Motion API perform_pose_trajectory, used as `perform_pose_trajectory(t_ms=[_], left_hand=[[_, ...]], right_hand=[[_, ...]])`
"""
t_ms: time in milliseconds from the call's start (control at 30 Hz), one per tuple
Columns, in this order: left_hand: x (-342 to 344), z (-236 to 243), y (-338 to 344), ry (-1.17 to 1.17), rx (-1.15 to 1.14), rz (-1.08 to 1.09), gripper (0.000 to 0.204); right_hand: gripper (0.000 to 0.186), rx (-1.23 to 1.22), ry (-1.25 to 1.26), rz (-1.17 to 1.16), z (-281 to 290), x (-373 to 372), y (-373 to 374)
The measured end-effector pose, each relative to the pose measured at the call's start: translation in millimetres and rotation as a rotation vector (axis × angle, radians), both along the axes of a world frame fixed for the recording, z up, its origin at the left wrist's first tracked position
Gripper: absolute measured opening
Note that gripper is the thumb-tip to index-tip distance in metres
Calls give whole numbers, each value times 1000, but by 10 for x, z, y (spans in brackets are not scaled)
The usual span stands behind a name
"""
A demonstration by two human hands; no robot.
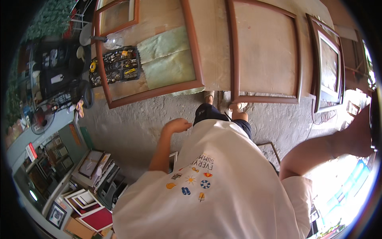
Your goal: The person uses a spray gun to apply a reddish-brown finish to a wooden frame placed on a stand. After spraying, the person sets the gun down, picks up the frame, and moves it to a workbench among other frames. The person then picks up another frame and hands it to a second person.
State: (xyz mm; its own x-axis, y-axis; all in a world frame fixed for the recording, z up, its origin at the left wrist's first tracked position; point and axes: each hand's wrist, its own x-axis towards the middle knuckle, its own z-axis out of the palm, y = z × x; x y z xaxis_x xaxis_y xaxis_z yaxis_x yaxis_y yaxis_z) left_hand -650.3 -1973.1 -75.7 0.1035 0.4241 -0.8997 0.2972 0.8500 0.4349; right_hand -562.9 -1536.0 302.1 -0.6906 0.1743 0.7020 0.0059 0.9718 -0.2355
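My left hand (179,125) hangs beside my dark shorts with its fingers curled in, and nothing shows in it. Out at the right rim is my right hand (361,139), raised on a bent arm against a dark upright edge (374,119); its fingers are hidden there. Beyond my feet, a large brown wooden frame (155,95) lies on the worktable (215,47), around a pale green sheet (167,59). A second brown frame (235,51) lies to its right. Neither hand touches these frames.
A black tray of small hardware (119,65) sits at the left frame's side, near a smaller brown frame (137,12). At the table's right end stands a silver-edged frame (338,75). Stacked frames (93,163) and a fan (41,119) are on the left. The floor (131,123) is grey concrete.
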Motion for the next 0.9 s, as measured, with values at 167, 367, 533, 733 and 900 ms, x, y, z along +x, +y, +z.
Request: perform_pose_trajectory(t_ms=[167,367,533,733,900], left_hand=[[-1334,1435,-543,309,600,1031,32],[-2529,914,-1858,1551,217,1019,63],[-2580,684,-1808,1166,199,1113,63],[-2654,875,-1605,895,176,1381,46],[-2721,973,-1504,808,230,1655,49]], right_hand=[[34,-1142,-475,6,-2400,-747,-525],[82,-786,-726,-100,-3722,-1531,-1525],[91,-632,-896,-249,-3519,-1791,-1750],[70,-696,-723,-334,-3849,-1816,-1590],[47,-1357,-564,-286,-3777,-1968,-1481]])
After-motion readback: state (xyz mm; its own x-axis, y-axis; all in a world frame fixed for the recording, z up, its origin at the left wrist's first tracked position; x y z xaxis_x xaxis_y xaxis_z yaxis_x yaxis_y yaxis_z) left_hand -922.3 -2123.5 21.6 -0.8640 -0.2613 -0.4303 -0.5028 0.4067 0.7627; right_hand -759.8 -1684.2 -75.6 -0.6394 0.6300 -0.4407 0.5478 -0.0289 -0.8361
